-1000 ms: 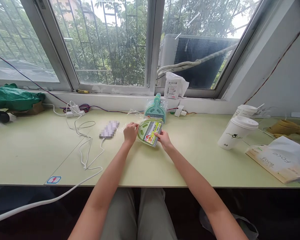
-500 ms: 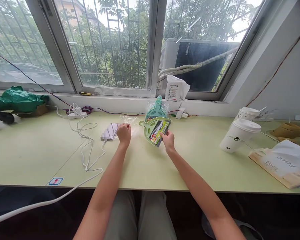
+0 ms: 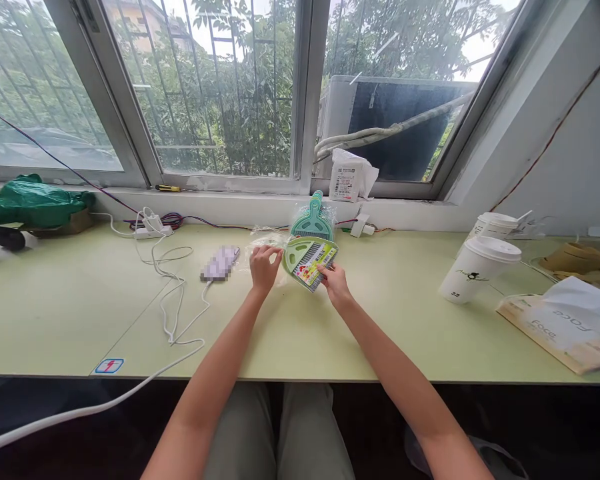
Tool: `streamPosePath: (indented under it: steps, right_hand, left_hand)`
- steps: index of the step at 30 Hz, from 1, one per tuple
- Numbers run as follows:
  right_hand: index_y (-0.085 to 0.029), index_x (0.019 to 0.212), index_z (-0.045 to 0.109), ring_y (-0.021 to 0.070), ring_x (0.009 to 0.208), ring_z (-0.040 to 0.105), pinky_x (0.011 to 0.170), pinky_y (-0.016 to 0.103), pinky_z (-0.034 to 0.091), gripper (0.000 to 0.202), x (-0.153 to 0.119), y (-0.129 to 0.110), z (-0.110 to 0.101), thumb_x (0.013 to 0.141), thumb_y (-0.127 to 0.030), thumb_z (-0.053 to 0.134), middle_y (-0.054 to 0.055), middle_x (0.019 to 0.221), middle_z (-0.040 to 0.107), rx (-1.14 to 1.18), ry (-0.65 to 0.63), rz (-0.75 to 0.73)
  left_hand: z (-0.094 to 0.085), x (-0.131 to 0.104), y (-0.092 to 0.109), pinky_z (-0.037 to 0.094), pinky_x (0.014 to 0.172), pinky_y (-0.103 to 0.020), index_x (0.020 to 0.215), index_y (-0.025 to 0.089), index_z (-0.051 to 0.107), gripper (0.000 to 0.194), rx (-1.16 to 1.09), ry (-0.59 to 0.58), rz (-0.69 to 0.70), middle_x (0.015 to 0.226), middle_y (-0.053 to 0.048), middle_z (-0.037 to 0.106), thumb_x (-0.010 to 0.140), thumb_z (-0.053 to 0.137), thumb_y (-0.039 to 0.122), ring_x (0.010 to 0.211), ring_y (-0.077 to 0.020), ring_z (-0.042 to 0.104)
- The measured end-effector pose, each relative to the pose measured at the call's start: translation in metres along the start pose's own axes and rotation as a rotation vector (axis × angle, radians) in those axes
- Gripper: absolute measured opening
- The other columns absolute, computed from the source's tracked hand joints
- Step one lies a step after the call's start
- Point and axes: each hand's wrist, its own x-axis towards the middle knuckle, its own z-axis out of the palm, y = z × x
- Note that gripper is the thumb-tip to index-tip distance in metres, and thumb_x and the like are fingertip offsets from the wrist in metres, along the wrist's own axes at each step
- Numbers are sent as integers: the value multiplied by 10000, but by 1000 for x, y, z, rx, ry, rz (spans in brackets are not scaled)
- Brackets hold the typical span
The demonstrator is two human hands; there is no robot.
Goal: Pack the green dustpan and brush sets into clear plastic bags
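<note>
**Left hand returns to the dustpan**

Half a second ago the left hand [image 3: 263,265] was beside the blurred phone [image 3: 220,262], away from the small green dustpan [image 3: 307,261]. Now it is back at the dustpan's left rim, its grip pinching the rim together with the clear plastic wrap [image 3: 267,239] that lies there. The right hand [image 3: 334,280] has stayed at the lower right corner, fingers pinched on the printed label card [image 3: 313,262]. So both hands hold the dustpan again, low over the bench [image 3: 380,320], just in front of the teal brush [image 3: 311,222].

The card's print is too small to read. On the far right, the white bag [image 3: 563,319] shows "Face", upside down. The paper cup [image 3: 477,269] has a small dark logo that I cannot read.
</note>
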Motion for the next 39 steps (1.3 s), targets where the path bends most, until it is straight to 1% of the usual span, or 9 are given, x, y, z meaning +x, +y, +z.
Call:
streamPosePath:
  steps: [4, 7, 14, 18, 22, 31, 35, 37, 39]
  right_hand:
    - [-187, 908, 578, 205, 950, 670, 821, 328, 594, 313, 4, 5, -3, 660, -241, 761, 66, 1044, 691, 109, 53, -39]
    - [-194, 911, 572, 209, 961, 666, 826, 340, 590, 341, 6, 6, -4, 650, -282, 773, 64, 1029, 692, 88, 54, -59]
    - [-193, 958, 604, 197, 891, 654, 766, 325, 577, 392, 6, -1, -2, 629, -326, 770, 51, 987, 699, -249, -46, -179]
    - [-216, 948, 634, 198, 903, 645, 803, 317, 558, 399, 2, 3, 5, 600, -322, 797, 45, 994, 708, -374, -165, -276]
    - [-205, 949, 631, 209, 900, 655, 737, 309, 559, 435, -4, 10, 11, 583, -369, 799, 56, 991, 712, -342, -152, -204]
    - [-197, 988, 605, 199, 839, 659, 634, 270, 544, 505, -12, 9, 16, 587, -450, 779, 67, 991, 707, -243, -118, -151]
    - [-190, 995, 589, 195, 834, 658, 664, 290, 551, 497, -12, 6, 15, 603, -441, 764, 70, 989, 698, -126, -47, -151]
    - [-194, 989, 577, 193, 845, 656, 698, 307, 557, 481, -10, 4, 14, 612, -431, 759, 66, 986, 691, -74, -7, -156]
    - [-202, 990, 564, 190, 867, 652, 720, 310, 558, 464, -9, 3, 13, 625, -421, 750, 64, 1000, 683, -32, 19, -159]
  left_hand:
    - [3, -5, 9, 208, 1124, -477, 1432, 197, 318, 660, -35, 342, -267, 1508, -168, 292, 879, 494, 513, 1403, -291, 246]
    - [12, -4, 3, 119, 1137, -553, 1469, 175, 185, 761, -142, 352, -435, 1552, -205, 168, 872, 490, 536, 1454, -301, 108]
    - [32, 0, -18, 1, 1146, -566, 1400, 211, 402, 528, -168, -17, -156, 1561, -114, 242, 939, 362, 465, 1468, -257, 60]
    - [36, -4, -16, 47, 1160, -548, 1353, 241, 476, 444, -169, -47, -72, 1555, -82, 267, 926, 422, 346, 1468, -240, 65]
    - [35, -3, -11, 113, 1174, -497, 1335, 229, 506, 427, -382, -27, -90, 1493, -84, 394, 943, 337, 235, 1449, -213, 183]
    - [20, -18, 29, 179, 1174, -448, 1398, 234, 426, 457, -397, -24, 180, 1498, -65, 387, 952, 354, 298, 1451, -208, 181]
    - [5, -21, 37, 64, 1173, -534, 1451, 224, 296, 561, -177, 233, -40, 1557, -106, 248, 932, 437, 382, 1466, -256, 91]
    - [1, -16, 33, 125, 1170, -518, 1485, 210, 189, 671, -188, 368, -246, 1579, -137, 150, 915, 472, 424, 1467, -259, 79]
    - [4, -9, 26, 257, 1143, -462, 1495, 210, 133, 738, -409, 346, -395, 1574, -157, 155, 901, 496, 453, 1454, -249, 163]
